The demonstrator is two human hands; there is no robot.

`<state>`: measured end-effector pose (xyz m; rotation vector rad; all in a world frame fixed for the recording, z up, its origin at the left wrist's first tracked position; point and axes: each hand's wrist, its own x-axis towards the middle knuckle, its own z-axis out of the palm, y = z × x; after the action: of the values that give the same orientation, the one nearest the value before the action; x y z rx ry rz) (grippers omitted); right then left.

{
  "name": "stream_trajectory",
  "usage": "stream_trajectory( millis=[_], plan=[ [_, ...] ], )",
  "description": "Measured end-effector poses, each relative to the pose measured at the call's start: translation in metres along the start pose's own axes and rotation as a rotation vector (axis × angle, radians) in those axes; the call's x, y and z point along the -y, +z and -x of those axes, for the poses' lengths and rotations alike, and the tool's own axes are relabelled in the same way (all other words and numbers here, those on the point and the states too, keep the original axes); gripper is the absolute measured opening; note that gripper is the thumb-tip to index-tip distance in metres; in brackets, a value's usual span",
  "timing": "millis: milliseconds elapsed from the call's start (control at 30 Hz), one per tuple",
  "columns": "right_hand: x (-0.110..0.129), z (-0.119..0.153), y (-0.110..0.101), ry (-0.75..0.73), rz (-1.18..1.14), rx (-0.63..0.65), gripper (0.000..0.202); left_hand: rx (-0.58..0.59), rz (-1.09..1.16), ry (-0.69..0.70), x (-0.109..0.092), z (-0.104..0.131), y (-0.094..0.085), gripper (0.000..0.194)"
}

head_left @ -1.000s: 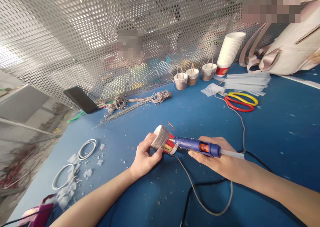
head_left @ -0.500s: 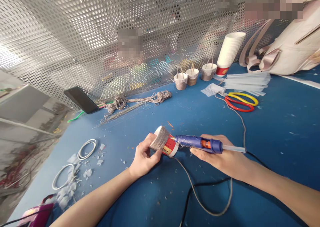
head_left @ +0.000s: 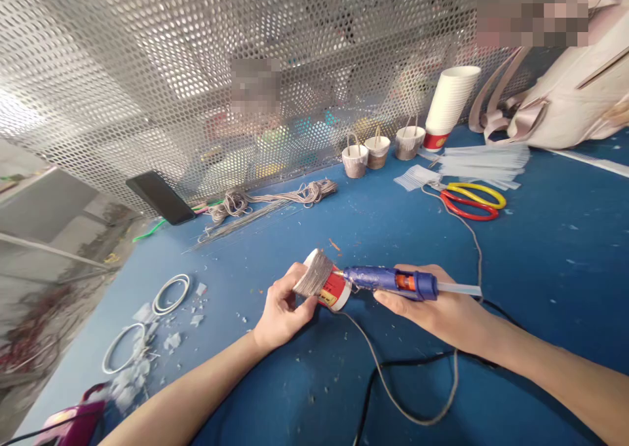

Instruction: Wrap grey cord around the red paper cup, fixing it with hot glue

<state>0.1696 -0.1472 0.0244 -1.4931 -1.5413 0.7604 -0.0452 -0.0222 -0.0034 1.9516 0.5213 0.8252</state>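
Note:
My left hand [head_left: 282, 308] is closed around a tilted paper cup [head_left: 337, 294], red and white, with grey-brown cord [head_left: 315, 274] wound about its upper part. The wound cord's loose end trails from the cup over the table and loops to the right. In my right hand [head_left: 437, 312] is a blue glue gun [head_left: 378, 278], its nozzle at the edge of the wound cord. A clear glue stick [head_left: 459, 289] juts from the gun's rear. My fingers under the gun are partly hidden, so the trigger does not show.
Behind stand several small cord-wrapped cups [head_left: 354, 161] with handles and a stack of paper cups [head_left: 451, 105]. Scissors [head_left: 472, 200] and glue sticks [head_left: 484, 163] lie to the right. Cord bundles [head_left: 275, 197], a phone [head_left: 160, 197] and white rings [head_left: 171, 295] lie leftward. A black cable [head_left: 371, 393] crosses in front.
Both hands hold almost the same pose, with the glue gun's nozzle still at the cord's edge. The view has shifted very slightly.

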Motion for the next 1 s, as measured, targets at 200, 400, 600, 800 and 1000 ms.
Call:
stream_trajectory(
  millis=[200,400,600,800,1000],
  plan=[
    [0.007,0.002,0.003,0.0,0.062,0.03,0.026,0.0,0.031,0.012,0.0,-0.001,0.0,0.008],
    [0.004,0.0,-0.001,0.089,-0.043,0.01,0.024,0.002,0.044,-0.004,-0.001,0.0,0.0,0.011],
    [0.012,0.0,0.003,0.062,0.009,0.061,0.027,0.0,-0.018,-0.04,0.002,0.001,-0.001,0.01],
    [0.004,-0.001,0.002,0.142,-0.117,0.035,0.021,0.012,0.01,-0.058,0.001,0.0,-0.002,0.013],
    [-0.013,-0.021,-0.019,0.26,-0.238,0.049,0.037,-0.099,0.091,-0.194,0.009,0.0,-0.003,0.019]
  ],
)
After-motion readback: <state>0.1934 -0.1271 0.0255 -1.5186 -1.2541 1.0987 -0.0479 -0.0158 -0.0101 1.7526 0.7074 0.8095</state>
